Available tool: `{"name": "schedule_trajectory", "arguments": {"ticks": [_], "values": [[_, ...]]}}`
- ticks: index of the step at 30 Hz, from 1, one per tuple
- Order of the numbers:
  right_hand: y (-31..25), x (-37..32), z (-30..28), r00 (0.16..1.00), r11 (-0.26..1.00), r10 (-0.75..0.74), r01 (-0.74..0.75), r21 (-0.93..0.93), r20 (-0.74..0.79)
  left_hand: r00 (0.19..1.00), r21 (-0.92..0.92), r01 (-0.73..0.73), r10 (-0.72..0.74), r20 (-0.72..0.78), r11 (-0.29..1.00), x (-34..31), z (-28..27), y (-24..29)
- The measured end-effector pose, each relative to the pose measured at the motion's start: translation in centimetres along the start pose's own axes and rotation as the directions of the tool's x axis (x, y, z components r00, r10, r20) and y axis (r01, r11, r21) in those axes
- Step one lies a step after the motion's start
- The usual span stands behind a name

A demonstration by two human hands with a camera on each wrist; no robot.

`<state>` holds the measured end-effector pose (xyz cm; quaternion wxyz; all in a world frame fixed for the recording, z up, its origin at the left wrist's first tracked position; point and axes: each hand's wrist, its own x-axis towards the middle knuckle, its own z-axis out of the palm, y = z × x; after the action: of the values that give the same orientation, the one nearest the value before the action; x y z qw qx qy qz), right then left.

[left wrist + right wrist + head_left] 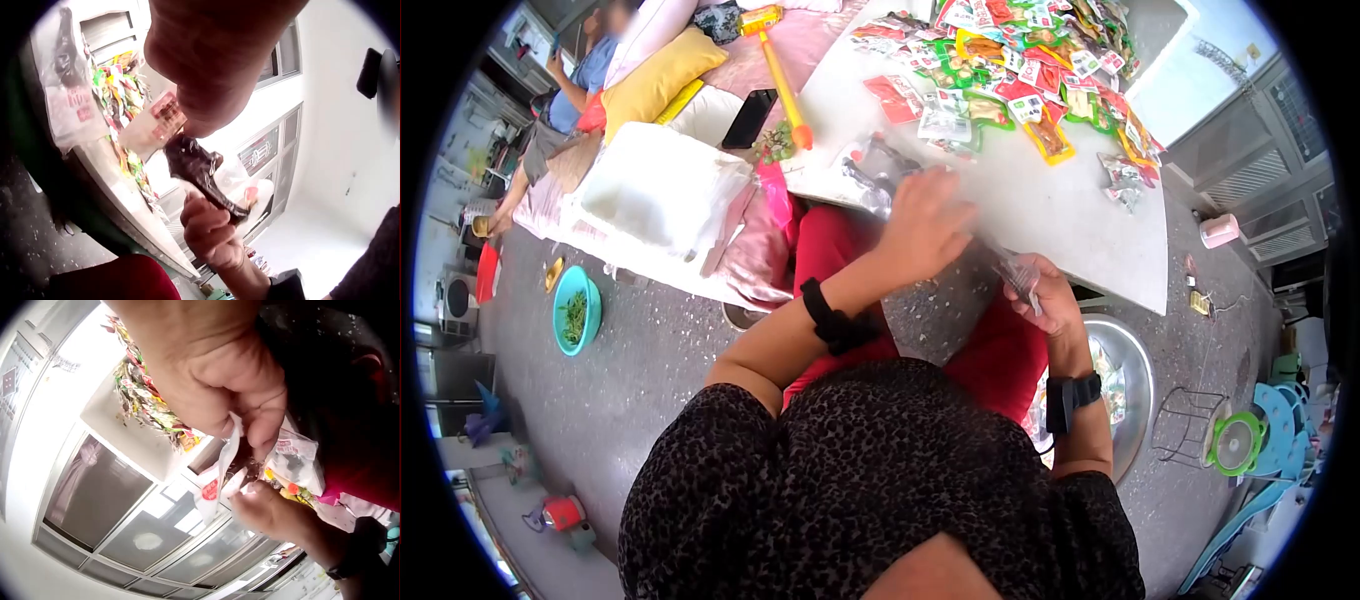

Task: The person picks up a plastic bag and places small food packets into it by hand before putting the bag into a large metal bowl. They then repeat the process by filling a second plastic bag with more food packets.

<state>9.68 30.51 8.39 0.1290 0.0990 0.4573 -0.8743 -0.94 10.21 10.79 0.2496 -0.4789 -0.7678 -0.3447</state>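
In front of my lap, both hands hold a clear plastic packet (209,181) with a dark, shiny piece of food inside and red print on its film. My right hand (1048,295) grips it with curled fingers; in the right wrist view its thumb and fingers pinch the white film (228,453). My left hand (925,228), blurred in the head view, has its fingertips at the packet's other end in the left wrist view. Another clear packet (878,170) with dark contents lies on the table's near edge, close by the left hand.
Many colourful snack packets (1020,60) are heaped on the white table (1090,235). A black phone (750,118), an orange-yellow toy hammer (780,85) and a white foam box (645,185) lie to the left. A metal basin (1135,375) with packets stands by my right leg.
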Motion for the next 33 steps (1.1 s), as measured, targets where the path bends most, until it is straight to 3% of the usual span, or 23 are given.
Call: {"name": "schedule_trajectory", "arguments": {"ticks": [2, 3, 5, 6, 7, 10, 11, 14, 17, 20, 21, 24, 28, 31, 33], "values": [[0.9, -0.4, -0.7, 0.995, 0.995, 0.073, -0.077, 0.069, 0.063, 0.998, -0.069, 0.046, -0.043, 0.044, 0.997, 0.1, -0.3, -0.2], [1.0, -1.0, -0.1, 0.994, 0.988, 0.046, -0.060, 0.146, 0.097, 0.964, -0.178, 0.179, -0.137, 0.230, 0.968, 0.2, -0.6, -0.3], [1.7, -1.5, -0.6, 0.991, 0.993, 0.117, -0.118, 0.014, 0.063, 0.773, -0.299, 0.472, -0.226, 0.593, 0.829, 0.1, -1.1, -0.4], [1.8, -1.7, -0.7, 0.988, 0.988, 0.147, -0.145, -0.051, 0.042, 0.780, -0.312, 0.464, -0.216, 0.587, 0.829, 0.0, -1.1, -0.5], [2.0, -2.3, -0.7, 0.994, 0.994, 0.080, -0.085, -0.065, -0.071, 0.786, -0.323, 0.457, -0.206, 0.583, 0.829, -0.3, -1.0, -0.5], [0.8, -3.5, -0.3, 0.993, 0.996, -0.009, 0.019, 0.090, -0.115, 0.775, -0.366, 0.497, -0.213, 0.595, 0.787, -0.7, -1.0, -0.6], [0.5, -3.9, 0.0, 1.000, 0.991, -0.030, 0.030, 0.128, -0.005, 0.768, -0.381, 0.517, -0.218, 0.603, 0.766, -0.8, -1.0, -0.6], [0.8, -4.0, 0.4, 0.999, 0.987, -0.041, 0.038, -0.155, -0.013, 0.705, -0.338, 0.562, -0.223, 0.673, 0.755, -1.6, 0.3, -2.0], [0.9, -3.4, 1.0, 0.991, 0.996, -0.024, 0.012, -0.093, -0.131, 0.750, -0.363, 0.613, -0.370, 0.549, 0.702, -2.1, 1.9, -3.1], [1.5, -2.7, 0.1, 0.964, 0.994, -0.113, 0.109, -0.029, -0.239, 0.814, -0.177, 0.567, -0.516, 0.266, 0.804, -1.9, 2.4, -4.0], [1.4, -2.5, 0.3, 0.947, 0.991, -0.132, 0.130, -0.026, -0.294, 0.847, -0.058, 0.496, -0.468, 0.251, 0.866, -1.7, 2.7, -4.1], [0.8, -2.2, 1.0, 0.912, 0.989, -0.146, 0.143, -0.037, -0.384, 0.788, 0.299, 0.441, -0.525, 0.323, 0.846, -1.7, 3.5, -2.7], [0.8, -1.5, 0.8, 0.908, 0.990, -0.141, 0.134, -0.045, -0.394, 0.848, 0.351, 0.362, -0.462, 0.261, 0.863, -2.4, 4.6, -2.8], [0.5, -1.4, 0.9, 0.914, 0.989, -0.149, 0.138, -0.057, -0.377, 0.813, 0.367, 0.332, -0.461, 0.355, 0.869, -2.4, 4.5, -3.2], [0.1, -1.1, 0.6, 0.916, 0.990, -0.139, 0.113, -0.090, -0.377, 0.813, 0.327, 0.373, -0.476, 0.335, 0.868, -2.3, 4.3, -3.1]]}}
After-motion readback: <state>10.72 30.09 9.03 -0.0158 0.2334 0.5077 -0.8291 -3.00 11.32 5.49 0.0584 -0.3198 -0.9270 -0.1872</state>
